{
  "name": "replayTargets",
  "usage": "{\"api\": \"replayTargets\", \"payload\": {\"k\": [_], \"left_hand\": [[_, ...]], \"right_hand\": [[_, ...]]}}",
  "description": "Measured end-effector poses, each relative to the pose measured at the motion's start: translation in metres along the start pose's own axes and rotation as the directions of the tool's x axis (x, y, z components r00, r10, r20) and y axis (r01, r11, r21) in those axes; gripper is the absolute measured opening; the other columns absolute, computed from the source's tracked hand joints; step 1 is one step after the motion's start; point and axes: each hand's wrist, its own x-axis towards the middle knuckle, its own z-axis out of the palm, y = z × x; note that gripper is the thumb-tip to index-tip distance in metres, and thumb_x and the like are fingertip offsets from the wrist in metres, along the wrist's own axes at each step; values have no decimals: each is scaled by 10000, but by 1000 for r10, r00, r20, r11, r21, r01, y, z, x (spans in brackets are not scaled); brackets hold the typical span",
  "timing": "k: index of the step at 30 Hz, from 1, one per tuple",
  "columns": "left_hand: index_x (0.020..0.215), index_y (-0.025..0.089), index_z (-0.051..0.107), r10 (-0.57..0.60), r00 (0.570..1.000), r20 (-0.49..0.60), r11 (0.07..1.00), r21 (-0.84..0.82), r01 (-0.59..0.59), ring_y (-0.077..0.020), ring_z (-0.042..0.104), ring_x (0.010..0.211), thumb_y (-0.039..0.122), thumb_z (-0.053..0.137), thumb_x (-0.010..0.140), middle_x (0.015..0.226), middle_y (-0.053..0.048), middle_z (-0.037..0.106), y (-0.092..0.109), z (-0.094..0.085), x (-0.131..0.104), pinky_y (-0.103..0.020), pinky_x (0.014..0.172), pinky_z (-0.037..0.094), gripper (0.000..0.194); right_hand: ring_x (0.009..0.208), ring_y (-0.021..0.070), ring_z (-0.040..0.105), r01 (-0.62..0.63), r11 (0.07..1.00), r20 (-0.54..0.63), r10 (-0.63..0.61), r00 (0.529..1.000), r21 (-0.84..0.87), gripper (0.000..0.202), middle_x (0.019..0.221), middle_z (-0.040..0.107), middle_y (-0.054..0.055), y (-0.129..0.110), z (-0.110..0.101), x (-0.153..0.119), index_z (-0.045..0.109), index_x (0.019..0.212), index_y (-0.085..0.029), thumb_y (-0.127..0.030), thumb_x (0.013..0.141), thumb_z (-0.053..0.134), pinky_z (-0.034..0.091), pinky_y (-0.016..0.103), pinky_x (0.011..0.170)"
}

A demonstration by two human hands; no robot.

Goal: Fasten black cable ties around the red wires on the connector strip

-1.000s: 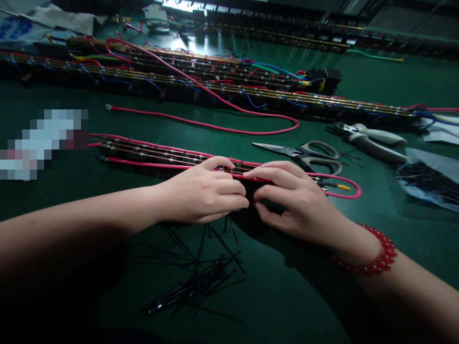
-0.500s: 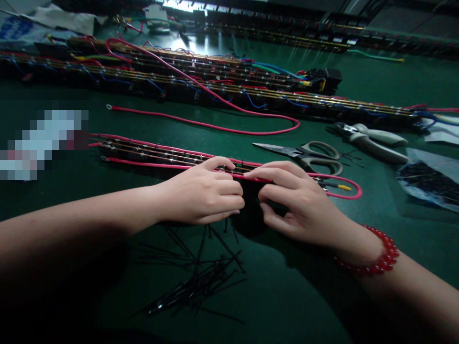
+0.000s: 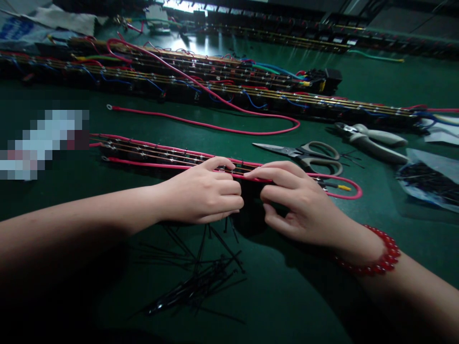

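A long black strip [image 3: 143,154] with copper-coloured bars runs across the green table, and a red cable [image 3: 154,165] lies along both its sides, looping round at the right end. My left hand [image 3: 211,193] is closed over the strip's near edge, index finger hooked across the top, the other fingers curled; its thumb is hidden. Just to the right, my right hand [image 3: 294,200] rests its index fingertip on the near run of cable. Its thumb and middle finger curl toward each other below; anything between them is too dark to make out. Black cable ties [image 3: 193,286] are scattered in front.
Scissors [image 3: 297,153] lie behind my right hand, with grey-handled cutters [image 3: 373,141] farther right. A clear bag [image 3: 430,179] of black ties sits at the right. Beyond, a loose red cable [image 3: 201,125] lies before longer wired strips [image 3: 215,91].
My right hand's middle finger and thumb have shifted slightly to the right. My left hand, the strip and the tools stay practically where they were.
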Motion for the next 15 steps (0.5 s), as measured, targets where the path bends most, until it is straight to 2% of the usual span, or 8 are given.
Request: {"api": "replayTargets", "payload": {"k": [4, 10, 15], "left_hand": [[854, 206, 653, -8, 1000, -2, 1000, -19, 8, -147, 631, 795, 241, 431, 1018, 820, 2, 686, 0, -2, 1, -404, 1109, 362, 278], [854, 205, 652, -13, 1000, 3, 999, -40, 13, -144, 607, 767, 230, 436, 1002, 800, 4, 669, 1, -3, 1, -405, 1113, 363, 263], [905, 197, 663, -5, 1000, 5, 998, -56, 5, -147, 633, 808, 225, 406, 1025, 856, -1, 698, 0, -2, 0, -413, 1115, 349, 285]], "right_hand": [[1166, 301, 627, -5, 1000, -14, 5, 1000, 18, 132, 1221, 713, 116, 1, 0, -1, 619, 824, -224, -94, 824, 600, 569, 500, 958], [1108, 261, 658, -16, 998, -87, 21, 996, 57, 112, 1157, 738, 110, 2, 3, -2, 595, 857, -219, -120, 878, 644, 569, 465, 948], [996, 217, 696, -101, 979, -145, 128, 981, 178, 88, 1022, 757, 72, 1, 2, -1, 627, 909, -227, -153, 909, 675, 591, 391, 865]]}}
